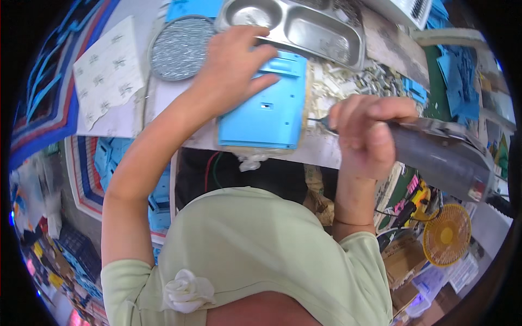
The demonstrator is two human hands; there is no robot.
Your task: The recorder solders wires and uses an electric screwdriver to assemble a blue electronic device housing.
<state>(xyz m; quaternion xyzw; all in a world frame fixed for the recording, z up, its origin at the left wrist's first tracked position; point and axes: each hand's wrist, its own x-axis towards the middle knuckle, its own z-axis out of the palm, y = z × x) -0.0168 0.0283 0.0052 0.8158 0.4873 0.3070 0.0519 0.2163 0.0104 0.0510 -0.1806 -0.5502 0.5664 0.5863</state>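
A light blue plastic panel (253, 124) with small holes and a cutout lies in front of me at the table edge. My left hand (234, 68) is over its far left part, fingers stretched and apart, the thumb above the panel; whether the fingertips touch it I cannot tell. My right hand (365, 130) is wrapped round the front of a dark electric screwdriver (440, 155). Its thin bit points left, just right of the panel's edge and apart from it. Beyond my left hand stands a metal tray (291, 39) with compartments holding small parts.
A round dish of small silvery pieces (182, 48) stands left of the tray. Small white and metal parts (348, 81) lie in a pile right of the panel. A torn printed sheet (111, 73) is at the left. A yellow basket (447, 234) sits lower right.
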